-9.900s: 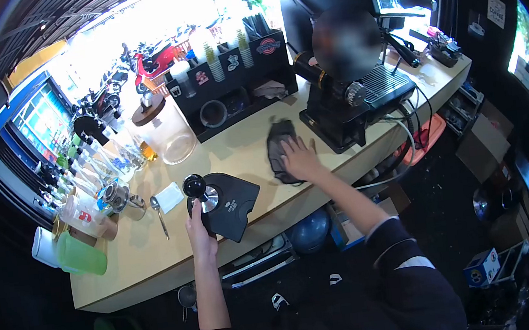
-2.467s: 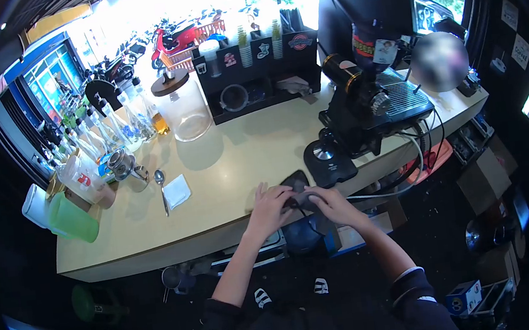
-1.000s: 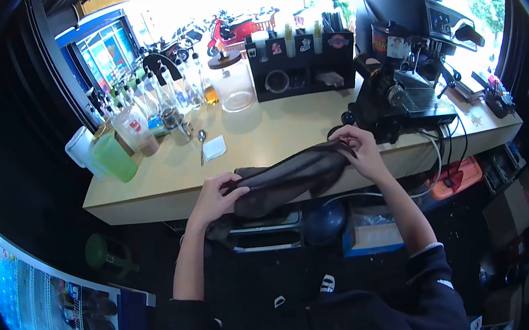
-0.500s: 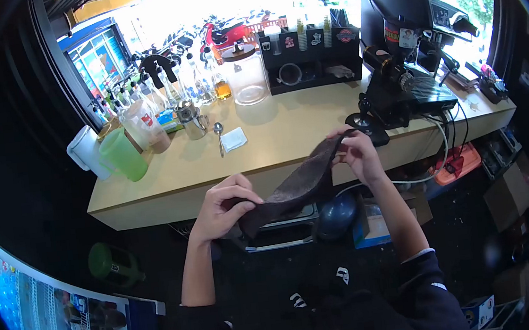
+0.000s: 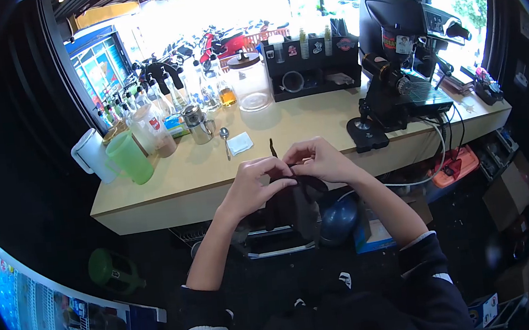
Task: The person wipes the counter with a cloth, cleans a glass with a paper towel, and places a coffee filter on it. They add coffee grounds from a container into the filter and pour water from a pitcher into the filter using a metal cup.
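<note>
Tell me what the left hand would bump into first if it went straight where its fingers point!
The left hand would probably meet the right hand first: their fingertips look close together, pinching the dark cloth. Depth there is hard to judge.

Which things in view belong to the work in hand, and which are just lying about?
In the work:
soft dark fabric piece, pinched by left hand and right hand

Lying about:
translucent green plastic pitcher
silvery metal spoon
flat white square, paper or cloth
clear brown-lidded cylindrical jar
</note>
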A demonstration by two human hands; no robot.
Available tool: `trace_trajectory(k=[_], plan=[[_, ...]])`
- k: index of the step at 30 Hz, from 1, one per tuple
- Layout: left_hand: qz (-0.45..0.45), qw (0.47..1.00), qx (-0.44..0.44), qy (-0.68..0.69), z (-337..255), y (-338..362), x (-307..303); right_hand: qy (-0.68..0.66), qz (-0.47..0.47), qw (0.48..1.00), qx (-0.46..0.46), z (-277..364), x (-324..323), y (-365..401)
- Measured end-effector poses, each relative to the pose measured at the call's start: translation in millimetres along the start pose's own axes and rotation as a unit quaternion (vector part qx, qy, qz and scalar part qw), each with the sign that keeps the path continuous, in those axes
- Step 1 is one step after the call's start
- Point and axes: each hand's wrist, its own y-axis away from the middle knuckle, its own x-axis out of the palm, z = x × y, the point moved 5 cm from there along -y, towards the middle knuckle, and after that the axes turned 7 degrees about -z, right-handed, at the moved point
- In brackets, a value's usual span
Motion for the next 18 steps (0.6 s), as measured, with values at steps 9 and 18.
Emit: trace_trajectory(k=[9,18], plan=[[-0.124,0.970,0.109,-0.180,-9,4,-13,0.023,0.032,0.999,-0.012,-7,5,-2],[-0.088,0.972,0.096,-0.195,3,15,-23,0.106,0.007,0.994,0.000,-12,8,25]])
